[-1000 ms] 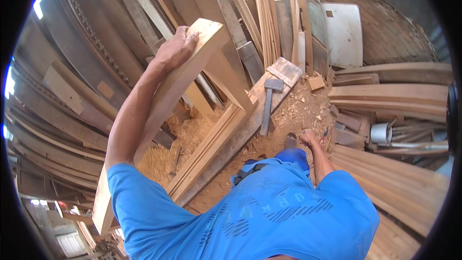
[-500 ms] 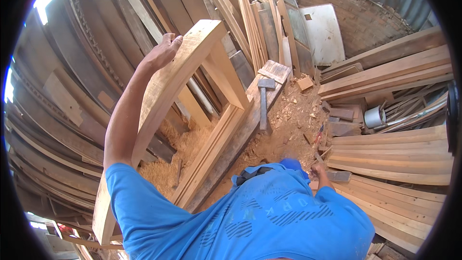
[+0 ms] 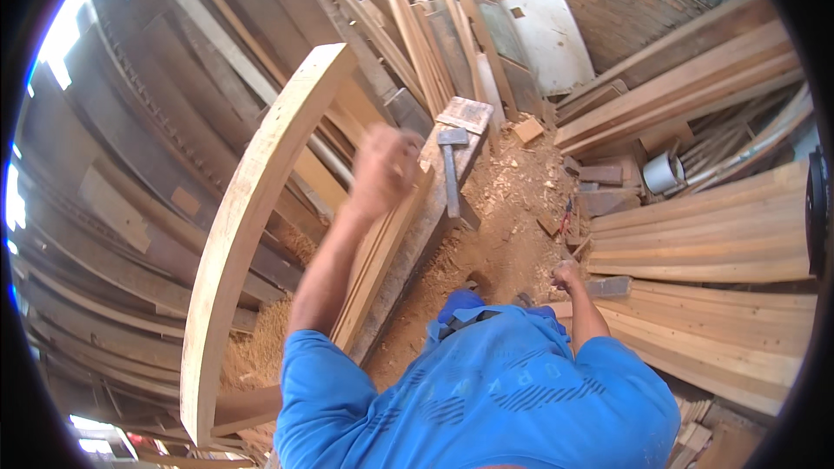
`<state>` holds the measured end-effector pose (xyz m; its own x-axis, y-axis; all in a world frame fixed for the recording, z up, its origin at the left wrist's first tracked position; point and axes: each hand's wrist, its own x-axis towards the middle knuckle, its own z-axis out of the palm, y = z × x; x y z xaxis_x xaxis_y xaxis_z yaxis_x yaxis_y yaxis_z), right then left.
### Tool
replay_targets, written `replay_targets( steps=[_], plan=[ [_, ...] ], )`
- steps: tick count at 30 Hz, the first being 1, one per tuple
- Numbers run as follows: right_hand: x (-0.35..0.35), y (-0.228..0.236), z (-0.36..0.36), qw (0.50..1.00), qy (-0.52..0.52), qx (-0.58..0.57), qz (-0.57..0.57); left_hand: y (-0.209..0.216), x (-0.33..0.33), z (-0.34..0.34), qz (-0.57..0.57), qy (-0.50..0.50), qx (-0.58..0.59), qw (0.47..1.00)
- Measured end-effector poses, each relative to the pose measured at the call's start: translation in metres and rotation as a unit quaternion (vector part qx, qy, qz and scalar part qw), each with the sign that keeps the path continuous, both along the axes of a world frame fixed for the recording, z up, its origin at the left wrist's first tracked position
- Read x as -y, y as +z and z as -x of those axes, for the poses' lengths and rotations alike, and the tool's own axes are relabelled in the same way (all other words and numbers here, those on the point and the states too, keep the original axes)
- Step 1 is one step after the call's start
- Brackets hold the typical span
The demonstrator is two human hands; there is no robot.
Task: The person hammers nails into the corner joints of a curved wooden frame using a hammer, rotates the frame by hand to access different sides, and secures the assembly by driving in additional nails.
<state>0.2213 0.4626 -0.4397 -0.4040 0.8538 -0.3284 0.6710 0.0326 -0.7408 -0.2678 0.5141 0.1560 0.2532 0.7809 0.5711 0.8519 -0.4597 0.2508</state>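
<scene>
My left hand (image 3: 387, 169), blurred by motion, is over the lower rail (image 3: 369, 265) of a pale wooden frame, near the mallet; its fingers are smeared. The frame's thick upper rail (image 3: 248, 200) stands up to the left of my arm, apart from that hand. A mallet (image 3: 452, 175) with a dark block head lies on the long, dark bench plank (image 3: 415, 247) beside the frame. To the right, my right hand (image 3: 566, 275) is low over the shavings with curled fingers, near a dark block (image 3: 608, 287). What it holds, if anything, is hidden.
Old boards (image 3: 113, 200) lean along the left. Stacked planks (image 3: 704, 226) fill the right, with a white pipe piece (image 3: 664, 174) above them. A white panel (image 3: 552, 39) leans at the back. Shavings (image 3: 512, 200) cover the ground.
My left hand has let go of the frame's upper rail and moved down and right toward the mallet. My right hand stays low on the right, still curled. The view has shifted slightly.
</scene>
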Motion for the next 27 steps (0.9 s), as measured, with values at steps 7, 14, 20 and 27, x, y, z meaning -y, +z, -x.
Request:
replay_targets(
  steps=[7, 14, 20, 27],
  plan=[
    [0.114, 0.107, -0.008, 0.931, -0.351, 0.028, 0.096, -0.23, 0.065, -0.085, 0.377, -0.148, 0.073, 0.911],
    [0.313, 0.107, 0.043, 0.745, -0.645, 0.02, 0.167, -0.315, 0.129, -0.082, 0.572, -0.262, -0.117, 0.768],
    [0.482, 0.07, 0.199, 0.72, -0.554, 0.024, 0.417, -0.364, 0.128, -0.032, 0.585, -0.28, -0.208, 0.733],
    [0.532, 0.106, 0.256, 0.851, -0.404, 0.091, 0.324, -0.411, 0.071, -0.037, 0.512, -0.364, -0.186, 0.755]
  ],
)
